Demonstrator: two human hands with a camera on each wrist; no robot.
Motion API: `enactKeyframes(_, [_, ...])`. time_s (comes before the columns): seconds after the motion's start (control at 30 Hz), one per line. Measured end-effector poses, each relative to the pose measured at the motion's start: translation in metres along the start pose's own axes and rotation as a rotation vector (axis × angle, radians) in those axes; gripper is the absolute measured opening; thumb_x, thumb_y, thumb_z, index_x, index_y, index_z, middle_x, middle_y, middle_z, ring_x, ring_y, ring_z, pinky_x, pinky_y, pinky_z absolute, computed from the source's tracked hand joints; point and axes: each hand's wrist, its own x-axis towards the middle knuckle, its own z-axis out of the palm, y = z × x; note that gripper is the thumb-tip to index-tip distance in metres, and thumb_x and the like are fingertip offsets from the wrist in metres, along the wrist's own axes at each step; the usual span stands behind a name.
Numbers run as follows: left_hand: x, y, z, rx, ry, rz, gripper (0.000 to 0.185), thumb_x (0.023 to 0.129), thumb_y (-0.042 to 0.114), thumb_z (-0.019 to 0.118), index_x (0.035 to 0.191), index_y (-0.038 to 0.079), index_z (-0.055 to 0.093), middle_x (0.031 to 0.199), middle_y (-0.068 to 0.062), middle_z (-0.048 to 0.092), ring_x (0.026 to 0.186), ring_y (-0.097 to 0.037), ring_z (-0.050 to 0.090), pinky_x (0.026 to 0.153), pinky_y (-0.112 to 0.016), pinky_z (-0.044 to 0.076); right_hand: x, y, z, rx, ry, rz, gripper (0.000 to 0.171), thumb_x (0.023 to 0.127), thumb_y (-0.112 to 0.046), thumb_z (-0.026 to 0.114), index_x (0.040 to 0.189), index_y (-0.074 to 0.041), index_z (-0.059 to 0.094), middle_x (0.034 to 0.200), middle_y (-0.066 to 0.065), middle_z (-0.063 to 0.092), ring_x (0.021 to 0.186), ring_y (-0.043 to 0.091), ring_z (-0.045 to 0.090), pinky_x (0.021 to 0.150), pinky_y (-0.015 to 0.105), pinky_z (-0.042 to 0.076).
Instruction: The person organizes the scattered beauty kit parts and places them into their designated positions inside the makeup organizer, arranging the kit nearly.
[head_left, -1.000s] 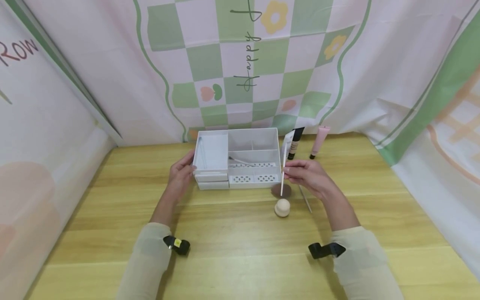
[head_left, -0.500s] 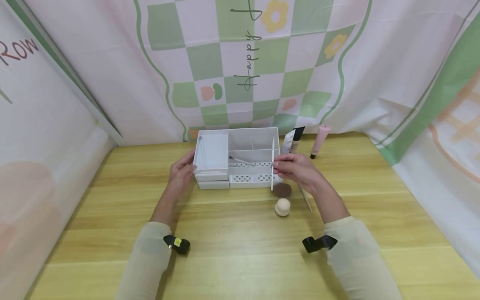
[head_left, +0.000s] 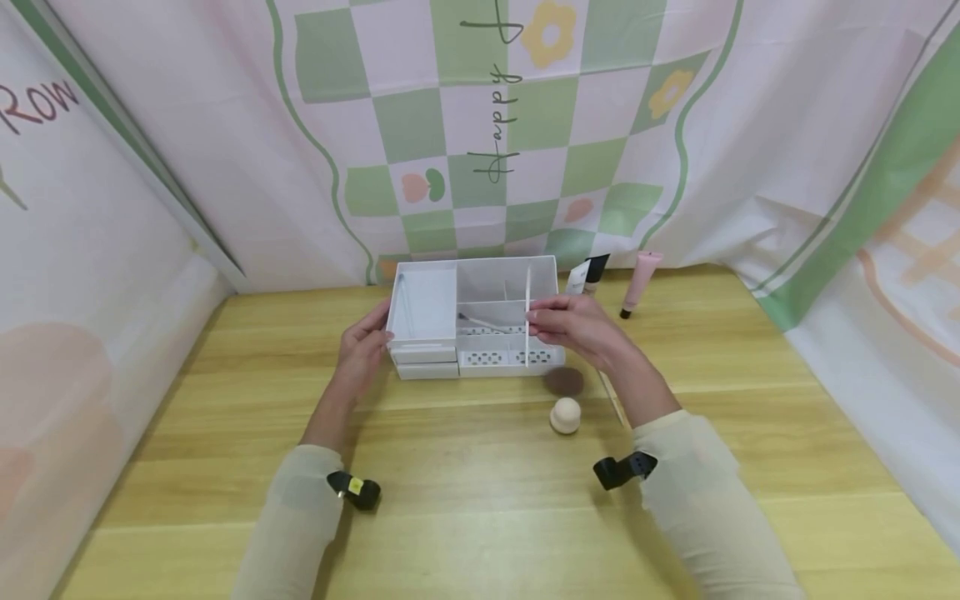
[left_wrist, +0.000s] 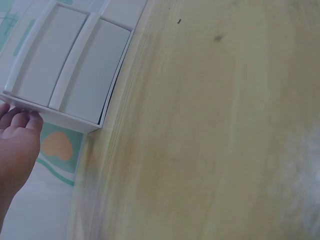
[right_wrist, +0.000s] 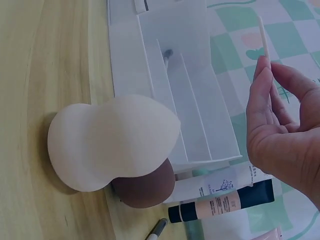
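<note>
A white makeup organizer stands on the wooden table, with drawers at its left and divided compartments at its right. My left hand rests against its left side, fingertips touching near the front corner. My right hand pinches a thin white strip upright over the right compartments. Whether it is a stick or a flat divider seen edge-on, I cannot tell. A makeup brush lies slanted in a middle compartment. In the right wrist view, the strip pokes up between thumb and fingers.
A beige makeup sponge and a brown sponge sit in front of the organizer's right end. A slim brush lies beside them. A white tube, a black-capped tube and a pink tube stand to the right.
My right hand has moved left with the thin white strip, from beside the organizer's right edge to over its right compartments. The left hand has stayed in place.
</note>
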Motion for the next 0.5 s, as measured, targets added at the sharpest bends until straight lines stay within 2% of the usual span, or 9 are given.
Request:
enactKeyframes(0.13, [0.0, 0.001, 0.0, 0.006, 0.006, -0.01, 0.063, 0.096, -0.008, 0.04, 0.157, -0.002, 0.027, 0.17, -0.012, 0.024, 0.159, -0.024, 0.023, 0.129, -0.037, 0.029, 0.007, -0.001, 0.005, 0.005, 0.008, 0.007, 0.02, 0.099, -0.006, 0.059, 0.118, 0.0, 0.058, 0.082, -0.005, 0.073, 0.075, 0.003, 0.071, 0.071, 0.012, 0.061])
enactKeyframes(0.5, [0.0, 0.0, 0.0, 0.023, 0.014, -0.019, 0.062, 0.097, -0.006, 0.041, 0.157, -0.001, 0.028, 0.17, -0.01, 0.025, 0.159, -0.023, 0.024, 0.126, -0.03, 0.034, 0.026, -0.005, 0.026, -0.033, -0.022, 0.012, 0.041, 0.099, -0.006, 0.06, 0.136, 0.01, 0.05, 0.084, -0.005, 0.072, 0.076, 0.003, 0.071, 0.071, 0.013, 0.061])
